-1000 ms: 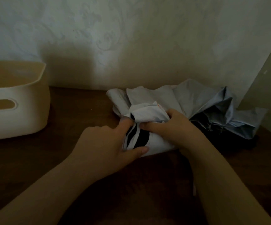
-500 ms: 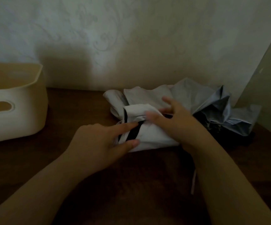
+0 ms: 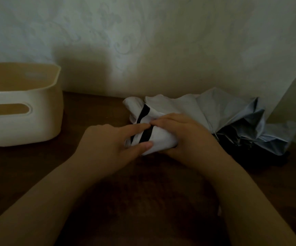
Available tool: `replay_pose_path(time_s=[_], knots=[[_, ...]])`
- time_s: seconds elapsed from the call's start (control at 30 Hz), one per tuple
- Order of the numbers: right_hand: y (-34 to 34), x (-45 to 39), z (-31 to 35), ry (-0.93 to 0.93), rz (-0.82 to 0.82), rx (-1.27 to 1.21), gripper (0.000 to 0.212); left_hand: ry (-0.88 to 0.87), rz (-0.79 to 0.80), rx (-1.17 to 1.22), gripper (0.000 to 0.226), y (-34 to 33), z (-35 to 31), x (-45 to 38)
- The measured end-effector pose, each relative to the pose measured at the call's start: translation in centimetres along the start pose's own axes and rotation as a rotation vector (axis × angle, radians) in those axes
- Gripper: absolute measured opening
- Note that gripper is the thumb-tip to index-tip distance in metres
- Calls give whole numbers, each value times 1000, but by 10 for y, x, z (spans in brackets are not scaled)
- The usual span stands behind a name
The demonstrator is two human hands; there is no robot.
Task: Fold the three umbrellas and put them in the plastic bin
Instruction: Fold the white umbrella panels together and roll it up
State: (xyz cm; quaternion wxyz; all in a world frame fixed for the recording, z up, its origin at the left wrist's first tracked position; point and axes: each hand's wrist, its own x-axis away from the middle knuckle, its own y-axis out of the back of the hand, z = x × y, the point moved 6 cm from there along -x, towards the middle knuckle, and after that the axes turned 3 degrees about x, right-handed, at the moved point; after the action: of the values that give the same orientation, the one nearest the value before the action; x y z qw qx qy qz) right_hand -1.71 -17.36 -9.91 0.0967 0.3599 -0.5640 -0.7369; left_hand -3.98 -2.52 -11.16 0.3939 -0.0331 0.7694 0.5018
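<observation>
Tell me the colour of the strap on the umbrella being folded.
Black, against white fabric; the strap shows clearly in the head view.

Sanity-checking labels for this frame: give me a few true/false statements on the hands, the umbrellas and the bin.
1. Both hands are on the white umbrella. True: the left hand and the right hand press on its bundled fabric and black strap.
2. The plastic bin already holds an umbrella. False: what shows of its inside is bare.
3. The bin stands to the left of the hands, on the wooden table. True.
4. The grey-blue umbrella is neatly folded. False: it lies crumpled and loose behind the right hand.
5. The white umbrella is lifted high above the table. False: it sits low at the tabletop.
</observation>
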Motion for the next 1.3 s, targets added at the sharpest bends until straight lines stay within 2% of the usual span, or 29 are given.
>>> replay_pose_path(time_s=[0.07,0.17,0.2,0.3,0.43,0.5,0.6,0.73,0.87,0.93,1.0,1.13,1.23,1.3], knots=[[-2,-4,1,-25,3,9,51,-103,-7,-14,68,3,-5,0],[-1,-6,4,-16,-37,124,27,-233,26,-93,63,1,-15,2],[-3,-4,1,-50,35,131,25,-262,41,-109,61,0,-17,3],[-10,9,-11,-161,330,-14,46,-326,68,-152,58,-4,-25,5],[-4,16,-12,-215,402,-262,45,-369,75,-201,56,-6,-31,6],[-5,15,-9,-197,391,-250,43,-316,135,-142,63,-8,-26,3],[-8,11,0,-162,349,-64,45,-181,157,-59,75,-5,-12,1],[-9,5,7,-123,267,71,41,-124,235,-50,87,-4,-5,4],[-14,5,11,-97,286,152,45,60,507,81,74,-19,0,7],[-12,5,14,-86,272,129,42,71,476,177,69,-19,4,6],[-6,7,10,-107,271,19,42,54,429,239,64,-16,6,4],[5,19,-10,-278,353,-515,56,66,420,254,69,-14,0,3],[7,18,-18,-316,218,-920,53,132,304,392,66,-4,1,-1],[4,15,-21,-362,92,-1085,46,183,250,527,57,-1,4,-3]])
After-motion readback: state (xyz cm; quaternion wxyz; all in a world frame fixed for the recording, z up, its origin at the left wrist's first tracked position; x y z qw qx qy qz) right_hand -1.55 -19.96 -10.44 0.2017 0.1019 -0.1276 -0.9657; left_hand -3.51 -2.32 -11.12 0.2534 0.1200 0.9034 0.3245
